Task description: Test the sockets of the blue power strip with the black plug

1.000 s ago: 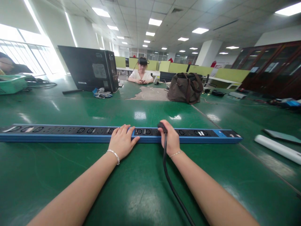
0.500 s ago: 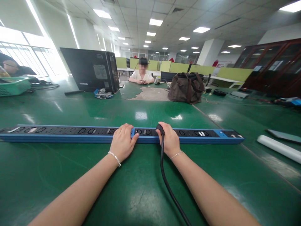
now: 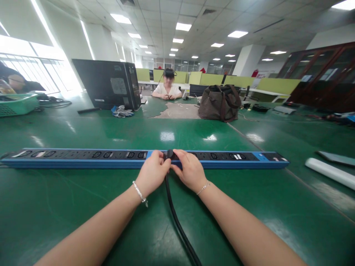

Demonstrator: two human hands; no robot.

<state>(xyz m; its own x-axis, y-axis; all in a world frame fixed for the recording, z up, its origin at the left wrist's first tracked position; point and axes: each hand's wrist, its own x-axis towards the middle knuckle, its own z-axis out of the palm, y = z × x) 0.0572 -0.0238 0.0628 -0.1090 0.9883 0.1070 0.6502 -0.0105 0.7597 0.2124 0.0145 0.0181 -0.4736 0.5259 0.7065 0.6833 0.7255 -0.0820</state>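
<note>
Green basket (image 3: 17, 104) far left, contents unclear. Left hand (image 3: 153, 173) and right hand (image 3: 188, 170) both pinch black plug (image 3: 169, 154) at blue power strip (image 3: 83, 158).

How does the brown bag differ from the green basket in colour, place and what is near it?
The brown bag is dark and soft with handles; the green basket is pale and rigid with slatted walls. The bag stands far right of centre, the basket at the far left edge. A person sits behind the basket; none sits right behind the bag. Both rest on the green table.
</note>
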